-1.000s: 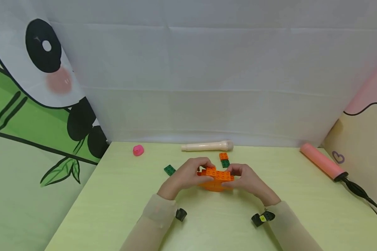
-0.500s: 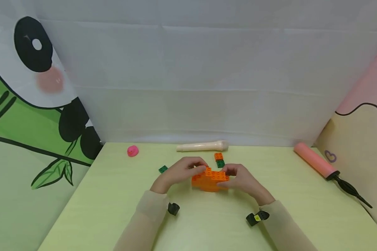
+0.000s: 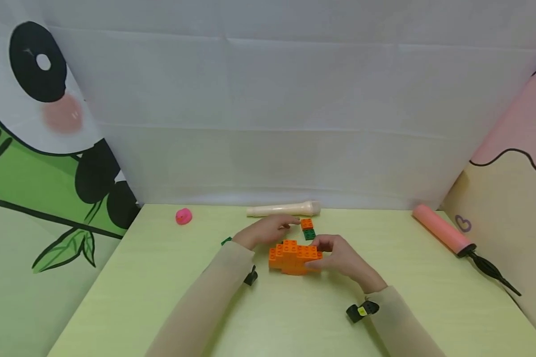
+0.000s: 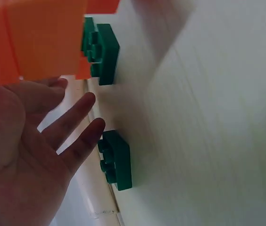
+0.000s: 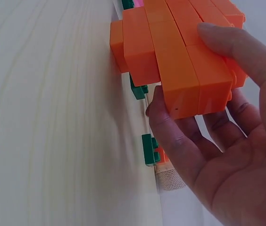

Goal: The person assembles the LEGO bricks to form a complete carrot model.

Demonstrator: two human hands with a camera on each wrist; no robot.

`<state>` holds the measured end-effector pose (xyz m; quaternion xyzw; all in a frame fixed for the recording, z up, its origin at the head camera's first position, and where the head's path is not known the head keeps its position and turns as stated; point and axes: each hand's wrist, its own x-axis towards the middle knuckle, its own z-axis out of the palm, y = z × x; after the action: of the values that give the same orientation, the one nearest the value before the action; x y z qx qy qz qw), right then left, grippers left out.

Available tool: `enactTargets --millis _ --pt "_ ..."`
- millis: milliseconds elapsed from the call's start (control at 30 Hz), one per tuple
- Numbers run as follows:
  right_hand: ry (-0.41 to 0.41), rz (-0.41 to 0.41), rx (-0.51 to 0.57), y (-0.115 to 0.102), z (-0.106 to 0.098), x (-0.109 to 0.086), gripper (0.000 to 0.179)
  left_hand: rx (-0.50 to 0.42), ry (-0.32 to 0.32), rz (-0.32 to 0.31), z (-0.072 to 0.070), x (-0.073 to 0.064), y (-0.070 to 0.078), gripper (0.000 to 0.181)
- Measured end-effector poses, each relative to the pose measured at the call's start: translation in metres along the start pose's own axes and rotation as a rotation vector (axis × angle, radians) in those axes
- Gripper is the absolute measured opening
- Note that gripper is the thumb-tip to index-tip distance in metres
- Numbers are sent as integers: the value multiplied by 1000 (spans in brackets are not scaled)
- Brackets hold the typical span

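A build of orange toy bricks (image 3: 291, 259) stands upright near the middle of the table. My right hand (image 3: 343, 260) grips its right end, thumb on the near face and fingers behind, as the right wrist view also shows. My left hand (image 3: 268, 231) is apart from the build and reaches over the table behind it. Its fingertips are close to a small orange brick (image 3: 306, 224), which lies against a green brick (image 3: 309, 234). In the left wrist view the left fingers (image 4: 78, 141) are spread and hold nothing. Another green brick (image 4: 117, 161) shows beyond them.
A cream microphone-shaped stick (image 3: 283, 209) lies along the back edge. A pink toy (image 3: 183, 216) is at the back left. At the right lies a pink hand pump (image 3: 444, 231) with a black handle. The left sleeve partly covers a green brick (image 3: 226, 241).
My left hand has let go of the orange build and moved back and right toward the small orange brick. My right hand still holds the build. The head view has shifted slightly.
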<state>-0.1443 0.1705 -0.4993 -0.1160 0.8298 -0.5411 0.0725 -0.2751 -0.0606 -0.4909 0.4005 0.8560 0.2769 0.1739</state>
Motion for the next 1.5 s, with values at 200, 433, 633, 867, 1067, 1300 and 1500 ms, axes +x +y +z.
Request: enactTargets --millis 200,433,633,867,1067,1300,1500 --pt "-6 -12 -2 1 2 0 28 -26 -79 -58 2 4 6 69" --pt "-7 -11 -24 1 0 1 28 15 -54 -66 6 7 10 52" --pt "6 19 -31 2 -1 0 29 282 7 62 0 10 4 44" --pt "6 19 -19 -2 0 -2 28 298 98 75 -7 3 -2 25" --pt "-3 8 -12 1 1 1 29 307 129 -6 0 3 -1 38" --pt "-4 13 -25 1 2 1 31 372 128 -50 10 9 4 23" --pt "-1 12 -28 1 1 0 30 293 160 -75 9 7 3 15"
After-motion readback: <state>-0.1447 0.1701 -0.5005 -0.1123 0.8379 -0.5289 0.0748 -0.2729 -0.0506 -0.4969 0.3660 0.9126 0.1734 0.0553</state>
